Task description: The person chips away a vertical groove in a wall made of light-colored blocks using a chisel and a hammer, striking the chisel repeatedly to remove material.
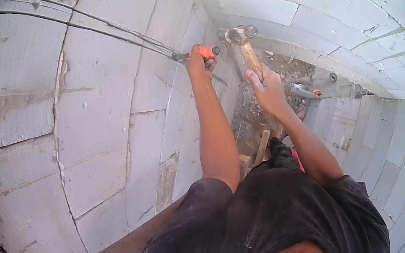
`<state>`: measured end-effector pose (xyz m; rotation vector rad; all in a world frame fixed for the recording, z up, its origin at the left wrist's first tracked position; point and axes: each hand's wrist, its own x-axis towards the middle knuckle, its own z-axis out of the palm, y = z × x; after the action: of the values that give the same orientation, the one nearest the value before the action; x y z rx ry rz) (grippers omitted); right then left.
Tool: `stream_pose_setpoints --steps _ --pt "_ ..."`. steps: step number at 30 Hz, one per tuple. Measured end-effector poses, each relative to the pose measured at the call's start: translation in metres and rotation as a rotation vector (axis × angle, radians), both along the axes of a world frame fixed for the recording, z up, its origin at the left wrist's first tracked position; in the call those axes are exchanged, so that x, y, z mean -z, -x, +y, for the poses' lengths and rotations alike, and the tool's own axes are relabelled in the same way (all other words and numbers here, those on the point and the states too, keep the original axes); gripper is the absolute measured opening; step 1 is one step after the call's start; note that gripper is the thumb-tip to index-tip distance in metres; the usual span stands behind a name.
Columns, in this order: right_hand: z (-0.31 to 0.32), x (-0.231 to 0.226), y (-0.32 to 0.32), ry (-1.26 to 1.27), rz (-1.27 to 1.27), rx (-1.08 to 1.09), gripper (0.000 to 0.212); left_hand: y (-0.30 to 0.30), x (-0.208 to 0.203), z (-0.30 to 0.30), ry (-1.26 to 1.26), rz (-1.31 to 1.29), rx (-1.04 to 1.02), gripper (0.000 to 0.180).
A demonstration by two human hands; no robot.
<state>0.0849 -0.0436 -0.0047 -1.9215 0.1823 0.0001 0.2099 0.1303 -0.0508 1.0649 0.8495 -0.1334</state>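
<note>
Wall: the pale block wall point(91, 140) fills the left, with a groove running up it.
Ground: rubble point(279, 67) lies in the corner below.
Hammer: the right hand point(268, 90) grips the hammer point(242, 43) by its handle, head just beside the chisel's end; strike squarely.
Chisel: the left hand point(198, 65) is closed round the chisel point(203, 52), tip at the groove; keep it steady and angled along the line.

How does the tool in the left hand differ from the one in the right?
The orange-gripped metal chisel lies level, its tip against the pale block wall; the wooden-handled steel hammer stands upright, head raised. The left hand grips the chisel's handle end; the right hand holds low on the hammer's handle. Each sits in a closed fist.
</note>
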Motion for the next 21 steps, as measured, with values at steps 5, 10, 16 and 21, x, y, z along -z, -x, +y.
stream_pose_setpoints --steps 5,10,16,21 --pt "-0.02 -0.011 0.042 -0.31 0.054 0.182 0.029 0.02 0.009 -0.038 0.016 -0.033 0.048 0.021" --pt "-0.039 -0.019 0.059 -0.351 0.025 0.192 0.029 0.029 -0.052 -0.06 -0.163 -0.187 -0.046 0.021" --pt "-0.04 -0.032 0.063 -0.451 0.004 0.185 0.023 0.024 -0.058 -0.041 -0.2 -0.248 -0.043 0.022" --pt "-0.031 -0.044 0.069 -0.506 -0.074 0.217 0.027 0.027 -0.058 -0.034 -0.218 -0.243 0.011 0.031"
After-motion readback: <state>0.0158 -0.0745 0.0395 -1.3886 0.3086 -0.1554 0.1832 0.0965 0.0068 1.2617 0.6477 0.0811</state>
